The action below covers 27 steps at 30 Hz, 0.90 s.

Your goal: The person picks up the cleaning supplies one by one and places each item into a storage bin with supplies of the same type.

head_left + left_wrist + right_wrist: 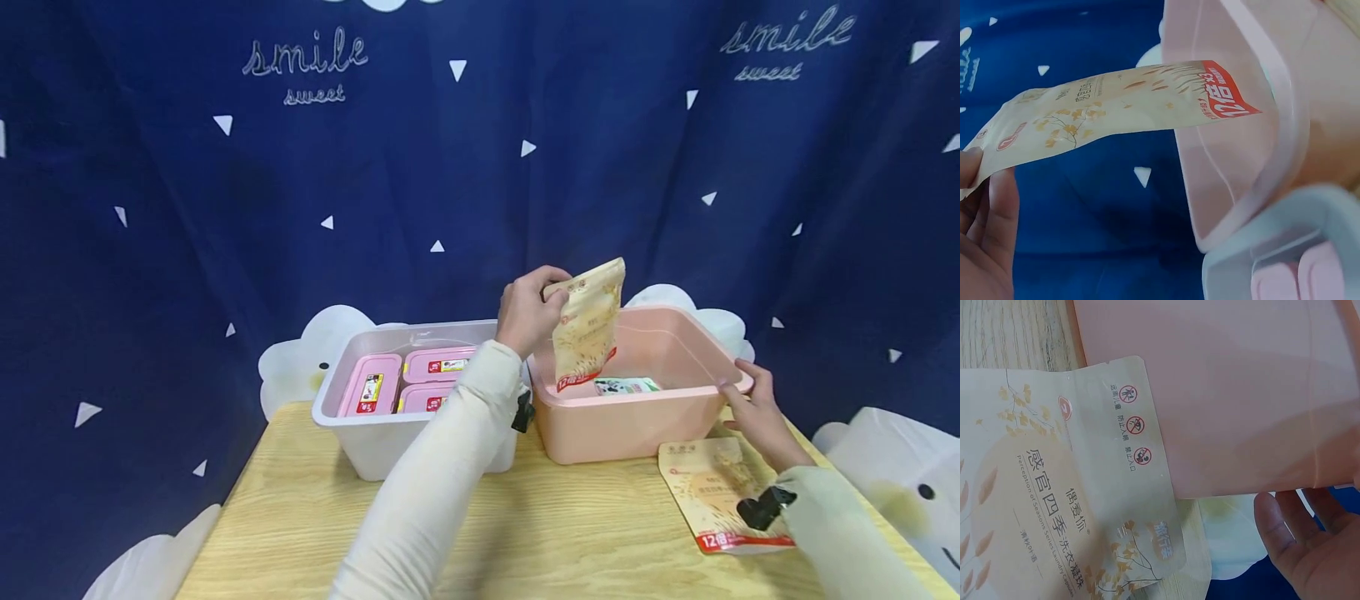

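My left hand (529,310) pinches the top edge of a cream laundry capsule pouch (588,327), which hangs with its red-banded bottom over the left part of the pink bin (622,429). In the left wrist view the pouch (1104,109) extends toward the bin's rim. My right hand (763,417) grips the bin's right end, fingers at the rim; in the right wrist view its fingers (1275,528) touch the bin's wall. A second cream pouch (720,492) lies flat on the table below that hand, beside the bin. Inside the bin, a white and green packet (627,386) is partly visible.
Left of the pink bin stands a pale grey-white bin (420,429) holding several pink lidded boxes (372,385). My left forearm passes over its right side. Both bins rest on a wooden table (300,508), with a dark blue patterned curtain (405,183) behind.
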Motion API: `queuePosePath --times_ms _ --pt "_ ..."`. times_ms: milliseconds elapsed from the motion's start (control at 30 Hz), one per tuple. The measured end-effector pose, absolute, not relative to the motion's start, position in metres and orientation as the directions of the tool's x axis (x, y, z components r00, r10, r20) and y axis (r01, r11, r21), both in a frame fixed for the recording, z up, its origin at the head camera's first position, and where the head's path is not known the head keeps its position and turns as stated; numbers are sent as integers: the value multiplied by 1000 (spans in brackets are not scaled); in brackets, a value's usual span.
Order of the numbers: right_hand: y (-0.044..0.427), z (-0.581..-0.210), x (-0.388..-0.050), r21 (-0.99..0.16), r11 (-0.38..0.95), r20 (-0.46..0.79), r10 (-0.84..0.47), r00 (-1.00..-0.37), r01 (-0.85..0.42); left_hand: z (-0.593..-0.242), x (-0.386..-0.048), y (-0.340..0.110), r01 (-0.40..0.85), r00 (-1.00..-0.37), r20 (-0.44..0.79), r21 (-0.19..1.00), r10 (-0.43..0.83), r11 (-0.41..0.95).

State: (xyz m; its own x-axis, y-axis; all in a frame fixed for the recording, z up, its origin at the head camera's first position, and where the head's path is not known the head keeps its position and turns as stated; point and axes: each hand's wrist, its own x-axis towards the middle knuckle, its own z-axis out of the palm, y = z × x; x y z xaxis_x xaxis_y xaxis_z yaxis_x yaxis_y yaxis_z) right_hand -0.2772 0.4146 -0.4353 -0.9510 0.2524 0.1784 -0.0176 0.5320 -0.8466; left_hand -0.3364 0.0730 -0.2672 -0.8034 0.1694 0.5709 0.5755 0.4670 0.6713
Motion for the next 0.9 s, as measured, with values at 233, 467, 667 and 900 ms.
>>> queuePosePath --times_ms 233,467,667,900 --pt "413 -433 -277 -844 536 182 256 -949 -17 -291 -334 88 564 -816 531 645 228 516" --pt "412 -433 -275 -839 543 173 260 -950 -4 -309 -332 87 520 -853 450 694 263 499" --pt "410 -432 -274 -833 553 175 256 -951 -4 -311 -333 81 530 -848 450 709 279 466" --pt "410 -433 -275 -839 544 178 256 -950 -11 -314 -334 78 537 -843 456 683 285 495"
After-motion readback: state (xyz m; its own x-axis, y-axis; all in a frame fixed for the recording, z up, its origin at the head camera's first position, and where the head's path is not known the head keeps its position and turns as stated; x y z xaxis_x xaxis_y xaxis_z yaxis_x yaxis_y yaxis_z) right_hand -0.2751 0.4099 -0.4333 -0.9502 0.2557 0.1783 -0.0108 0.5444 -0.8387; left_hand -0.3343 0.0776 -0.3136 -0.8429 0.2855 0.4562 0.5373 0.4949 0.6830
